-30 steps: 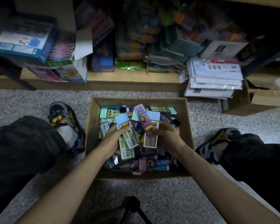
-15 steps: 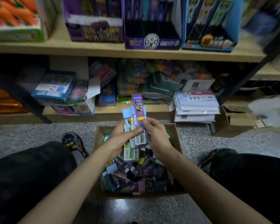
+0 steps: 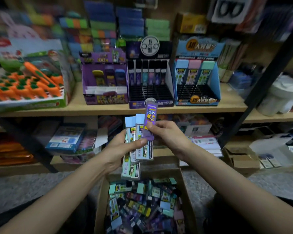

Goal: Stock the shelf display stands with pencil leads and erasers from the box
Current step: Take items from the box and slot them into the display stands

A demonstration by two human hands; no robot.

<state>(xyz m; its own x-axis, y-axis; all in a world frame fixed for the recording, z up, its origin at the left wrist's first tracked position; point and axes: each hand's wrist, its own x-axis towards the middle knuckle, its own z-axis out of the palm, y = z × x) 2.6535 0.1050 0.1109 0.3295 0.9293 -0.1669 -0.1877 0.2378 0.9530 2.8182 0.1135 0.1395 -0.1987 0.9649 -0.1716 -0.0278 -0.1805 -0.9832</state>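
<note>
Left hand (image 3: 120, 149) grips blue-capped lead cases (image 3: 143, 154); right hand (image 3: 169, 137) pinches purple case (image 3: 150, 119), tip overlapping shelf edge (image 3: 108, 110); box (image 3: 166, 173) below.

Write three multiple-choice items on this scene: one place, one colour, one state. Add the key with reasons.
1. The black stand sits: A between purple stand and blue stand; B left of both; C right of both.
2. The pack in the right hand is: A orange; B purple; C white.
3. The left hand: A is empty; B grips blue-capped packs; C makes an empty fist.
Key: A, purple stands on its left, blue on its right; B, its wrapper is purple; B, thumb and fingers curl round them.
</note>
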